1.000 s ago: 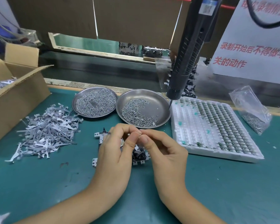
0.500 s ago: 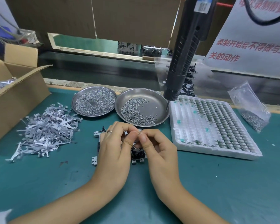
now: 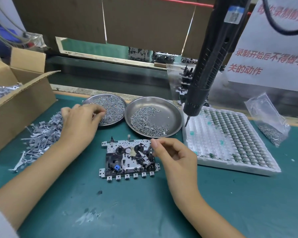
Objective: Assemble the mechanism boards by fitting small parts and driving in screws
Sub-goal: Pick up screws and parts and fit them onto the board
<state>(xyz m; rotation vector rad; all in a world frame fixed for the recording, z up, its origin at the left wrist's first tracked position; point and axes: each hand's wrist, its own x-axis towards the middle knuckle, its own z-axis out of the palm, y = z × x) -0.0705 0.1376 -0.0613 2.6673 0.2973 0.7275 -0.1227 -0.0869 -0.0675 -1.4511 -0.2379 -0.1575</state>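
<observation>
At the worktop's left edge an open cardboard box (image 3: 15,100) holds grey metal strips, and a loose pile of strips (image 3: 41,136) lies beside it. The left hand (image 3: 79,121) reaches over the left screw dish (image 3: 108,109) near the back edge, fingers curled down into the screws; whether they pinch one I cannot tell. Beside it sits a second dish (image 3: 153,117), half covered with screws. The mechanism board (image 3: 129,158) lies flat mid-worktop, bare green mat open toward the near edge; it carries black parts, a blue square piece and a row of tabs. The right hand (image 3: 175,155) hovers at its right end, thumb and forefinger close together. A hanging electric screwdriver (image 3: 206,66) points at the white parts tray (image 3: 230,143). Right of it lies a plastic bag (image 3: 268,121). A sign (image 3: 268,55) in red reads "录制开始后不得做与…关的动作".
</observation>
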